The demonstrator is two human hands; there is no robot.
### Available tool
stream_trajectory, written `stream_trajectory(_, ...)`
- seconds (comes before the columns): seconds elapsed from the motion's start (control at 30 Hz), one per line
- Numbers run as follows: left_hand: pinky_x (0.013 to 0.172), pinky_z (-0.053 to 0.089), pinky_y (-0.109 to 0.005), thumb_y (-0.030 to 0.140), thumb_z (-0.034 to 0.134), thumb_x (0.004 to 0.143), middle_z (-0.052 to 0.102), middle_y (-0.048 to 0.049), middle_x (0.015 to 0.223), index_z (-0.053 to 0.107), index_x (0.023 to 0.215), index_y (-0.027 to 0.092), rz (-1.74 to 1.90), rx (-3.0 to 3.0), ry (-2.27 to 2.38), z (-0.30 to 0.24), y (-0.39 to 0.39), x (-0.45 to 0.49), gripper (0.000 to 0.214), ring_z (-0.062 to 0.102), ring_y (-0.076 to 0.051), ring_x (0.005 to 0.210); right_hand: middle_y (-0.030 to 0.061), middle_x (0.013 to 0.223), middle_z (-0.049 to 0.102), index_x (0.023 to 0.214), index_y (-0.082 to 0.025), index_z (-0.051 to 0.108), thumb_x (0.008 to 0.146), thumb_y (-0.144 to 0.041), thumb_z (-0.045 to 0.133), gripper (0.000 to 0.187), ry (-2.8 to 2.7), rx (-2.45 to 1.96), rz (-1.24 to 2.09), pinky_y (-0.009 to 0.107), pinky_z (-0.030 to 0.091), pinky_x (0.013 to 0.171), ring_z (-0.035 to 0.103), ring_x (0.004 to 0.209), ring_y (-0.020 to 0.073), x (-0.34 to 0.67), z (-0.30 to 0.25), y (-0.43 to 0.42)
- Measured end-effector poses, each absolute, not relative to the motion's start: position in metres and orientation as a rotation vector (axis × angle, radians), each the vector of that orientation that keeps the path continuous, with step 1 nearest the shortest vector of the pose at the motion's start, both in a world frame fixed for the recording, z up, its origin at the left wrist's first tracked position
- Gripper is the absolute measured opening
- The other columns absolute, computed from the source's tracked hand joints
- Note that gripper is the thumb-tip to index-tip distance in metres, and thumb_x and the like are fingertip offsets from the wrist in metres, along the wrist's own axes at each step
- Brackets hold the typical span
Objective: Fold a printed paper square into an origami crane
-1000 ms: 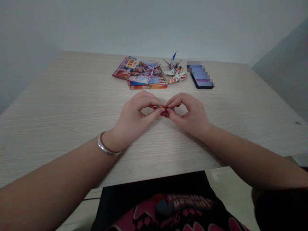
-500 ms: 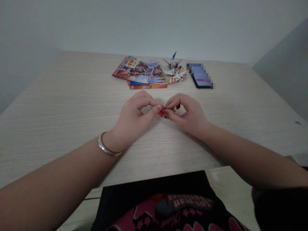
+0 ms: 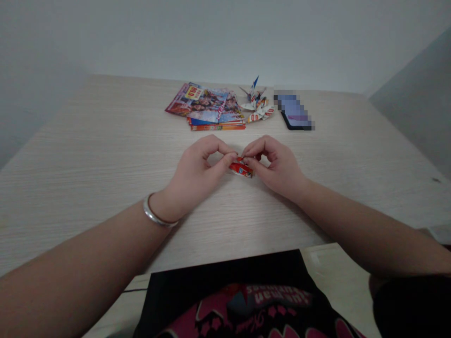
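Note:
Between my two hands is a small folded piece of printed paper [image 3: 241,169], mostly red with a blue patch. Thumb and forefinger of my left hand [image 3: 202,164] pinch its left end. From the other side, my right hand [image 3: 276,162] pinches its upper right part, the fingers curled in. Fingertips hide the paper's top edge, so its full folded shape is not plain. Both hands are just above the table, near its middle. A silver bangle circles my left wrist.
Behind my hands lies a stack of printed leaflets [image 3: 207,105]. Beside it are several folded paper pieces [image 3: 259,110] with pointed tips, then a phone [image 3: 295,112], partly blurred out. The pale wooden table [image 3: 88,141] meets a wall at the back.
More of the red paper's front shows below my fingers now. My right hand has shifted slightly to the right; the left has barely moved.

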State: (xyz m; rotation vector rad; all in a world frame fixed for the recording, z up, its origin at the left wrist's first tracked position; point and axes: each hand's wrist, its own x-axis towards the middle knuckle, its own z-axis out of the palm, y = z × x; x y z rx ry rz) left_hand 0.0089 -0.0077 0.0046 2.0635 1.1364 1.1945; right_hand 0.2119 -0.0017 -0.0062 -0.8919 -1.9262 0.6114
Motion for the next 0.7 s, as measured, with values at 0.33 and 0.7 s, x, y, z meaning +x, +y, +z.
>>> stream_trajectory(0.33, 0.083, 0.055, -0.034, 0.038, 0.072, 0.088, 0.07, -0.0042, 0.105, 0.06, 0.121, 0.023, 1.093, 1.737, 0.975, -0.006, -0.001, 0.009, 0.037, 0.068, -0.019, 0.093, -0.0025, 0.084, 0.066, 0.092, -0.025, 0.059, 0.085, -0.02, 0.067, 0.012, -1.713, -0.897, 0.837, 0.032, 0.053, 0.07, 0.062, 0.074, 0.014, 0.213, -0.019, 0.009)
stream_trajectory(0.7, 0.068, 0.057, -0.026, 0.014, 0.073, 0.08, 0.066, 0.001, 0.093, 0.049, 0.107, 0.025, 1.189, 1.735, 0.934, -0.012, 0.002, 0.016, 0.037, 0.066, -0.011, 0.072, -0.0028, 0.09, 0.067, 0.104, -0.027, 0.045, 0.081, -0.017, 0.069, 0.035, -1.707, -0.888, 0.973, 0.027, 0.056, 0.069, 0.068, 0.075, 0.0122, 0.215, -0.026, 0.015)
